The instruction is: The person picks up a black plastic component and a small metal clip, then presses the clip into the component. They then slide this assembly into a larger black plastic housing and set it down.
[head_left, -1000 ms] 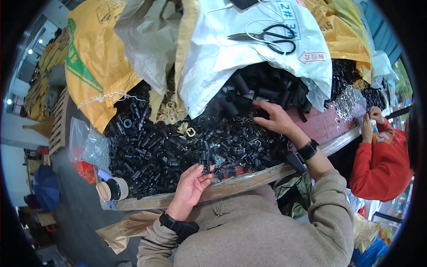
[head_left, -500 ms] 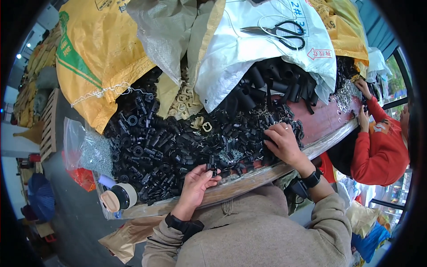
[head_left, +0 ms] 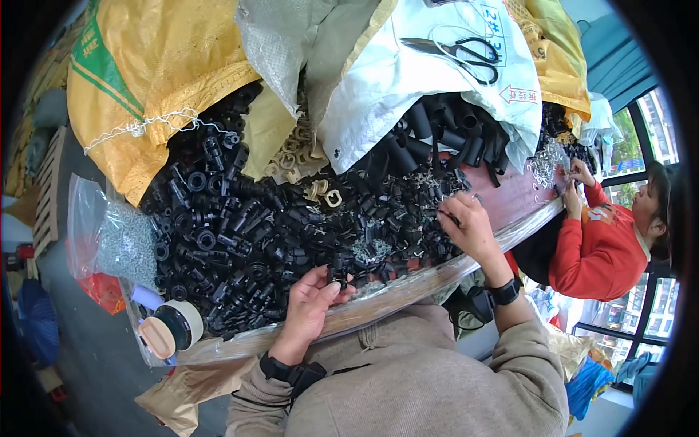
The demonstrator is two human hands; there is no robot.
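Observation:
My left hand (head_left: 309, 302) holds a small black plastic fitting (head_left: 338, 268) at the near edge of the table, fingers curled round it. My right hand (head_left: 470, 227) rests farther right on the heap of black plastic parts (head_left: 247, 226), fingertips pinching a small part from the pile. Short black tubes (head_left: 444, 135) spill from a white woven sack (head_left: 408, 80) behind the right hand. A few tan plastic rings (head_left: 324, 193) lie among the black parts.
A yellow woven sack (head_left: 145, 80) lies at back left, scissors (head_left: 462, 51) on the white sack. A tape roll (head_left: 175, 328) and a clear bag of small metal parts (head_left: 120, 244) sit left. A person in a red top (head_left: 601, 244) works at the right.
My right hand has drawn back from the far black tubes to the pile near the table's right edge. My left hand stays at the front edge with the fitting.

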